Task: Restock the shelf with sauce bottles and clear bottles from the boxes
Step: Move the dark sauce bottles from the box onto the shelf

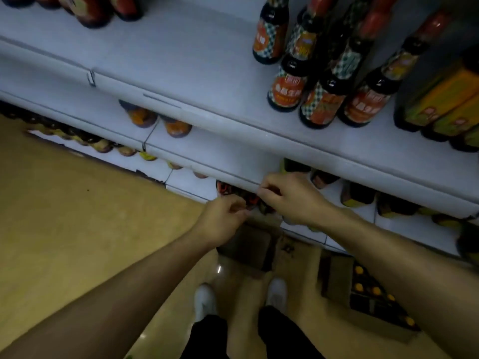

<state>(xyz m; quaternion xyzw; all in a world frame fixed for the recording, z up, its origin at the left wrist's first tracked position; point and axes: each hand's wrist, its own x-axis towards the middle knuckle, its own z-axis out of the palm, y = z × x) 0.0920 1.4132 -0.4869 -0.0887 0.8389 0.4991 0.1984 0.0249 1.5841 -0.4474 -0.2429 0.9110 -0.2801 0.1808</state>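
Both my arms reach down to a low white shelf (233,156). My left hand (223,218) has its fingers curled round a dark sauce bottle with red markings (247,199) at the shelf's front edge. My right hand (290,198) is just to the right of it, fingers curled round another dark bottle (268,208) that is mostly hidden under the hand. Directly below the hands an open cardboard box (246,244) sits on the floor. Red-capped sauce bottles (324,81) stand on the upper shelf at the right.
A second cardboard box (337,278) holding orange-capped bottles stands on the floor at the right. Yellow-labelled bottles (440,104) fill the upper shelf's far right. More bottles line the lower shelves. My white shoes (204,299) stand on the tan floor before the shelf.
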